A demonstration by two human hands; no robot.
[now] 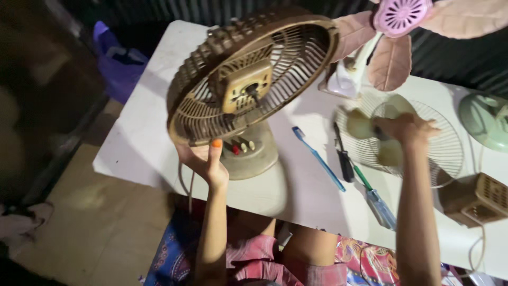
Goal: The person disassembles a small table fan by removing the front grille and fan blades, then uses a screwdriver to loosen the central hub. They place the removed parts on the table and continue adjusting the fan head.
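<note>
Knees in pink cloth (275, 265) at bottom centre. Left hand (203, 159) clasps brown fan grille (248, 74), frame centre; right hand (405, 130) clenched on pale blade (378, 135) over wire guard (444, 153). White desk (153, 106); tan floor (106, 228); dark corrugated wall (159, 10).

Grimy brown plastic fan guard (248, 74) — matt white table (159, 79), thin wire grille (450, 148).

You sit at a white surface (153, 122) lit brightly from above. Behind it runs a dark corrugated wall (159, 10). To your left lies a bare tan floor (100, 228), fading into shadow.
</note>
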